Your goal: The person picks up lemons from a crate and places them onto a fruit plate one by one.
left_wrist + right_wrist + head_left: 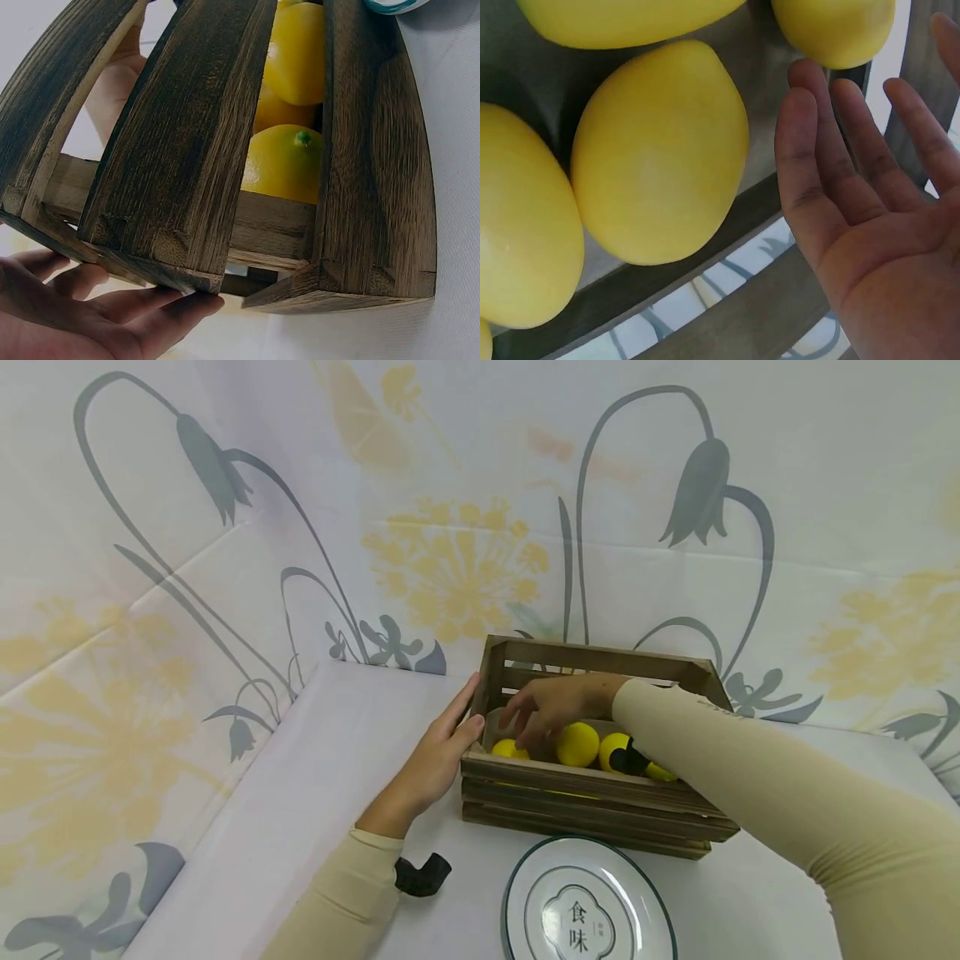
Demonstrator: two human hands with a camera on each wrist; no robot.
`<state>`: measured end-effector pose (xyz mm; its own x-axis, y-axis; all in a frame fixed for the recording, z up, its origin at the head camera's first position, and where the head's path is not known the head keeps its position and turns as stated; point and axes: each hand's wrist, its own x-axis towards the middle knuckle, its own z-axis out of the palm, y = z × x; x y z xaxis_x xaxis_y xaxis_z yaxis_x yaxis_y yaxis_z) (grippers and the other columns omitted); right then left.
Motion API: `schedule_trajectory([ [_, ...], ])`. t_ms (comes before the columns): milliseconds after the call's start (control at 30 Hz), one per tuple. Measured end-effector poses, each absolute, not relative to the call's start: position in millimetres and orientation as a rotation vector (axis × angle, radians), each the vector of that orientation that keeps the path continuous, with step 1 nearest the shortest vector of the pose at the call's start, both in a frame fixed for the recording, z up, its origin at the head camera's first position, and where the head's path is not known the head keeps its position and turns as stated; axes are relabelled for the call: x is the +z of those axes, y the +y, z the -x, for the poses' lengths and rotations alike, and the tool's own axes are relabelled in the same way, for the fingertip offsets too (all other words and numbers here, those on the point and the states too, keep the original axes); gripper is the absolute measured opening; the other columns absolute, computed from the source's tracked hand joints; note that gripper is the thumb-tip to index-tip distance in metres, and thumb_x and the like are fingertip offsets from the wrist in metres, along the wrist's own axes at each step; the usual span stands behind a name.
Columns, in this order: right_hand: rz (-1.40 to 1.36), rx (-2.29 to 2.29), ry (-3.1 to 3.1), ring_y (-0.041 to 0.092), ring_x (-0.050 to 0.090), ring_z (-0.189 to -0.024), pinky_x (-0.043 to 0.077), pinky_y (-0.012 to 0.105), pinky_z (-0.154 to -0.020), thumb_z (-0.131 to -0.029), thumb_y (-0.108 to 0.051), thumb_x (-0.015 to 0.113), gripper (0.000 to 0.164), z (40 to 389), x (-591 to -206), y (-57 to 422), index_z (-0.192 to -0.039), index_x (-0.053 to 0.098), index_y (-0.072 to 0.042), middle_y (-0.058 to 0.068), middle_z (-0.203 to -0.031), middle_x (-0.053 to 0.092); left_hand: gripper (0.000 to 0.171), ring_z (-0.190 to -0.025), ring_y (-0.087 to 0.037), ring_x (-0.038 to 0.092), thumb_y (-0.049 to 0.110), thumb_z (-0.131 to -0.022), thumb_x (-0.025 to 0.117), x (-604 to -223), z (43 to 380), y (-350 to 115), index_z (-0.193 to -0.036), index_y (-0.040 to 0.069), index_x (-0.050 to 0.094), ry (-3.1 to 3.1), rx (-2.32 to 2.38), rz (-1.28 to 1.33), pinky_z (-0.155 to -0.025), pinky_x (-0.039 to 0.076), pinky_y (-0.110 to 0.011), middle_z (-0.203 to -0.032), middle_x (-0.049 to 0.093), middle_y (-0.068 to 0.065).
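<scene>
A dark brown slatted wooden crate (585, 781) stands against the back cloth, with several yellow lemons (577, 744) lying inside. My left hand (431, 760) rests against the crate's left end, its fingers extended and the thumb at the front corner. In the left wrist view, its fingertips (202, 304) touch the end of a slat. My right hand (558, 700) reaches over into the crate from the right. Seen from the right wrist, its fingers are spread and hold nothing, beside a large lemon (660, 157) and just below another lemon (836, 30).
A white plate (540, 893) with a dark rim and printed characters lies in front of the crate. Black wrist gear (422, 875) juts from the left sleeve. White cloth (337, 727) covers the table, and a floral cloth (465, 460) hangs behind.
</scene>
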<state>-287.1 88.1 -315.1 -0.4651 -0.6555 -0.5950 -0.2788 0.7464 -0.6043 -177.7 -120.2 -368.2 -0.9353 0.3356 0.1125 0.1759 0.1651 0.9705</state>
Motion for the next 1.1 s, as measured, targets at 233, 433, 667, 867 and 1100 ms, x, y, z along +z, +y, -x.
schedule_trajectory([
  [233, 0.652, -0.544, 2.056, 0.024, 0.069, -0.102, 0.058, 0.037, -0.092, -0.091, -0.025, 0.073, 0.05, 285, -319, 84, -0.138, 0.058, -0.017, 0.008, -0.131, 0.063, 0.057, -0.156, -0.017, 0.005, 0.041, -0.108, 0.037, -370, 178, -120, -0.159, 0.041, 0.012, 2.293, 1.883, -0.516, -0.124, 0.009, -0.058, -0.166, 0.009, 0.016],
  [433, 0.642, -0.549, 2.022, 0.021, 0.068, -0.104, 0.057, 0.038, -0.094, -0.091, -0.025, 0.073, 0.05, 286, -324, 83, -0.138, 0.058, -0.016, 0.012, -0.136, 0.059, 0.057, -0.156, -0.015, 0.007, 0.04, -0.108, 0.038, -370, 178, -120, -0.159, 0.041, 0.013, 2.316, 1.878, -0.513, -0.125, 0.01, -0.056, -0.166, 0.01, 0.017],
  [667, 0.586, -0.545, 1.988, 0.021, 0.066, -0.11, 0.056, 0.038, -0.097, -0.092, -0.022, 0.073, 0.051, 285, -329, 82, -0.14, 0.054, -0.018, 0.015, -0.142, 0.054, 0.057, -0.155, -0.014, 0.007, 0.039, -0.108, 0.038, -369, 178, -120, -0.16, 0.038, 0.013, 2.325, 1.878, -0.511, -0.125, 0.011, -0.054, -0.166, 0.01, 0.017],
  [867, 0.593, -0.541, 1.97, 0.023, 0.064, -0.114, 0.056, 0.038, -0.097, -0.091, -0.021, 0.073, 0.058, 285, -335, 81, -0.144, 0.051, -0.016, 0.017, -0.145, 0.051, 0.057, -0.155, -0.015, 0.007, 0.039, -0.108, 0.037, -371, 179, -120, -0.16, 0.039, 0.013, 2.317, 1.88, -0.509, -0.125, 0.011, -0.054, -0.166, 0.009, 0.015],
  [1100, 0.611, -0.526, 1.965, 0.022, 0.065, -0.115, 0.056, 0.037, -0.096, -0.092, -0.021, 0.073, 0.062, 285, -338, 78, -0.148, 0.047, -0.013, 0.018, -0.144, 0.053, 0.056, -0.155, -0.016, 0.008, 0.035, -0.109, 0.036, -370, 179, -120, -0.16, 0.038, 0.013, 2.327, 1.876, -0.506, -0.125, 0.013, -0.054, -0.166, 0.009, 0.015],
])
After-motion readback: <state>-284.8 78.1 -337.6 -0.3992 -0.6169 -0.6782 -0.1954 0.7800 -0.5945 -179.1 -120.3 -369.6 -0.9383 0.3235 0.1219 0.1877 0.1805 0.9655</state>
